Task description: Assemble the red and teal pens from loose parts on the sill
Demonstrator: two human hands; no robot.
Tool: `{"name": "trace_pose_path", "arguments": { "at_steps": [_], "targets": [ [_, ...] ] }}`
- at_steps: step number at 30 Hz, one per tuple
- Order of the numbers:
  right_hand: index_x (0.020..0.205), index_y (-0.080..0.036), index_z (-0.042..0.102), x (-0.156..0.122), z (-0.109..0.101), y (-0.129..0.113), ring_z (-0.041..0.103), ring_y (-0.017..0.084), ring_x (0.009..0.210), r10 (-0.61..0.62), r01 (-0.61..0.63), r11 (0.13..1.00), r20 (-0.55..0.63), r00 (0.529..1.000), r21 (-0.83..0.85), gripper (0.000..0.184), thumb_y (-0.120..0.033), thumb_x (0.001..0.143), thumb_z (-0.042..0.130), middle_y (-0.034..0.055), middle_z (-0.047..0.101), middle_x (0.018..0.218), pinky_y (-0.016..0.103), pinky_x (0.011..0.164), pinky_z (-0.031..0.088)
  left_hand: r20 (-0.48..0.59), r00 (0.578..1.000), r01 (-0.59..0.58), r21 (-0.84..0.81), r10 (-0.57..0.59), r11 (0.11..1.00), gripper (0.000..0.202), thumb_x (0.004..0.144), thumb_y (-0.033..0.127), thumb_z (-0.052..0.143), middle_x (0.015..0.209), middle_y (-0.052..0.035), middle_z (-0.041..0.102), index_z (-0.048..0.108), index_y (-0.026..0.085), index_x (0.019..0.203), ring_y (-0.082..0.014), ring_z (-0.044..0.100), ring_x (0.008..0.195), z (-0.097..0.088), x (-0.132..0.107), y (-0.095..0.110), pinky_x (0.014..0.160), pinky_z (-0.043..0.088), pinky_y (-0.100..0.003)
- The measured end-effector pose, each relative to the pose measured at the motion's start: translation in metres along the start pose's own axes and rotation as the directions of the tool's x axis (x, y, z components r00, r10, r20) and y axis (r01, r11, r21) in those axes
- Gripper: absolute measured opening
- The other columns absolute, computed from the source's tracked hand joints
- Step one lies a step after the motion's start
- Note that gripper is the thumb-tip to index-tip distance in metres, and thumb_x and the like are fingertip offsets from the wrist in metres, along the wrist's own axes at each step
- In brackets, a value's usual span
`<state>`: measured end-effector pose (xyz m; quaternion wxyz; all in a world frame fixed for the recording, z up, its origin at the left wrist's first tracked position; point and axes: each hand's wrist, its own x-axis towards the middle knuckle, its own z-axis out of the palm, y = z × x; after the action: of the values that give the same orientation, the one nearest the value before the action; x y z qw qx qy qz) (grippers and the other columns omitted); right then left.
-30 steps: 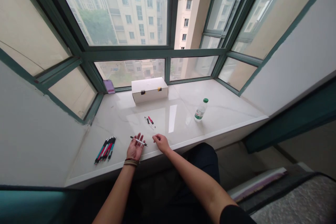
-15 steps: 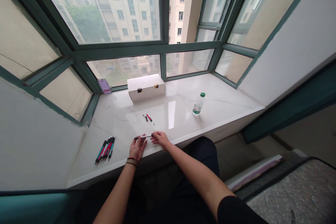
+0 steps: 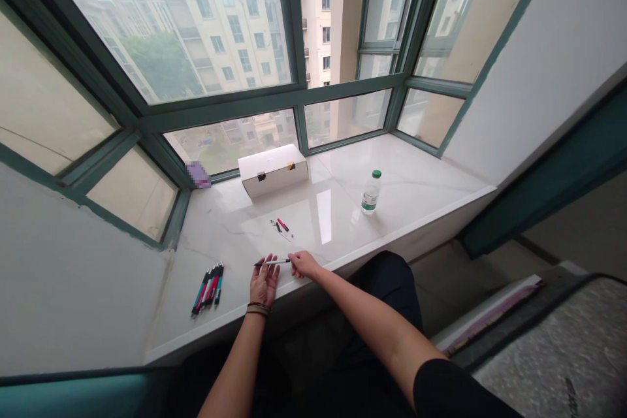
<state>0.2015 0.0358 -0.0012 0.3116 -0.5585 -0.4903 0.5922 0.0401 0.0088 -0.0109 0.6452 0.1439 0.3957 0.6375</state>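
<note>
A white-barrelled pen (image 3: 272, 262) is pinched at its right end by the narrowly closed right hand (image 3: 304, 264), its far tip over the open, palm-up left hand (image 3: 264, 282), at the near edge of the marble window sill (image 3: 416, 189); a row of pens (image 3: 208, 287) is laid to the left

Soft, diffuse daylight is admitted through the bay windows (image 3: 230, 144), and the scene is brightly and evenly lit, with the sky washed out to near white. A pale streak of glare (image 3: 324, 216) is thrown onto the polished window sill (image 3: 416, 173). Only faint shadows are cast near the left hand (image 3: 264, 282) and right hand (image 3: 304, 264). Wide-angle distortion bends the window frames toward the edges, and the buildings outside (image 3: 196, 26) are softened by haze.
</note>
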Motion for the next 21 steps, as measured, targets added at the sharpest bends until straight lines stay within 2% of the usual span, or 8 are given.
{"name": "trace_pose_path", "arguments": {
  "at_steps": [6, 15, 21],
  "targets": [
    [0.056, -0.018, 0.052, -0.008, -0.002, -0.002, 0.041, 0.008, 0.035, -0.051, 0.052, 0.998, -0.011, 0.999, 0.045, 0.051, -0.045, 0.097, 0.042, -0.0018, 0.053, 0.044, 0.020, 0.042, 0.034, -0.078, 0.997, 0.002, 0.059, 0.003, 0.998, 0.010, 0.088, 0.021, 0.066, 0.096, -0.0061, 0.076, 0.056, 0.019, 0.089, -0.0168, 0.072, 0.095, 0.002, 0.003, -0.005, 0.091, 0.054, -0.035],
    [0.080, -0.018, 0.052, -0.008, -0.002, 0.005, 0.050, 0.008, 0.040, -0.101, 0.105, 0.987, -0.040, 0.994, 0.122, 0.025, -0.037, 0.095, 0.048, -0.0043, 0.059, 0.056, 0.018, 0.043, 0.038, -0.088, 0.996, 0.022, 0.062, -0.017, 0.998, 0.005, 0.092, 0.017, 0.058, 0.091, -0.0048, 0.076, 0.056, 0.021, 0.089, -0.0152, 0.073, 0.090, 0.005, 0.000, -0.002, 0.086, 0.056, -0.033],
    [0.060, -0.017, 0.054, -0.004, 0.000, 0.008, 0.046, 0.008, 0.035, -0.107, 0.108, 0.992, -0.015, 0.994, 0.061, 0.052, -0.050, 0.097, 0.038, -0.0017, 0.054, 0.047, 0.018, 0.037, 0.033, -0.069, 0.997, 0.032, 0.047, -0.029, 0.998, 0.004, 0.091, 0.020, 0.060, 0.095, -0.0040, 0.076, 0.057, 0.022, 0.091, -0.0156, 0.072, 0.095, 0.005, -0.001, 0.000, 0.088, 0.055, -0.032]
  ]
}}
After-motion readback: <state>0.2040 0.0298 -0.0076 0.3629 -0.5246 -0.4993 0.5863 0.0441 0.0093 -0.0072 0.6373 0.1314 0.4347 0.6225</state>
